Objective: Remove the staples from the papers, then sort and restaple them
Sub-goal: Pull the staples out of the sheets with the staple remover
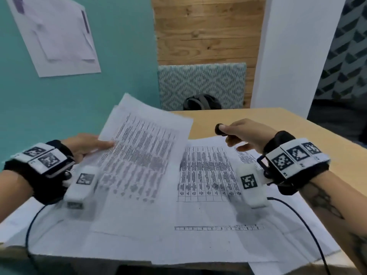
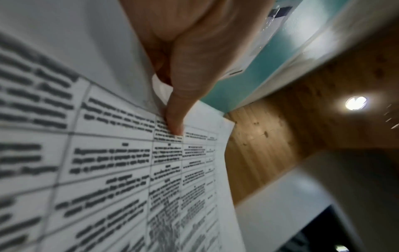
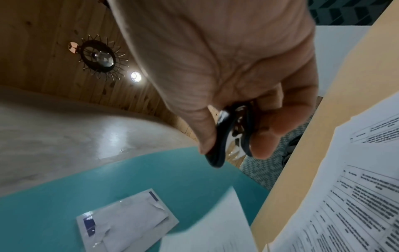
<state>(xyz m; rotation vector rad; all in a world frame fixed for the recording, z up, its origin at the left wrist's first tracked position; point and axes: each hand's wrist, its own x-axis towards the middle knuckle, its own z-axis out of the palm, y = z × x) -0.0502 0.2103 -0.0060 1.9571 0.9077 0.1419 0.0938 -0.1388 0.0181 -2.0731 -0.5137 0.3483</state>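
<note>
Wooden table (image 1: pixel 248 120) beside a teal wall (image 1: pixel 69 100) carries spread printed papers (image 1: pixel 206 175). Left hand (image 1: pixel 83 145) pinches a raised sheet bundle (image 1: pixel 145 139), thumb on top. Right hand (image 1: pixel 244 133) grips a black staple remover (image 1: pixel 219 129) above the papers.

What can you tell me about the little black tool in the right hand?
The staple remover is small, with glossy black, rounded, plastic-looking handles and shiny metal showing between them. The right hand pinches it, thumb on one handle and fingertips on the other. It is held in the air above the printed papers on the table, touching nothing but the hand. Whether it grips a staple cannot be told.
</note>
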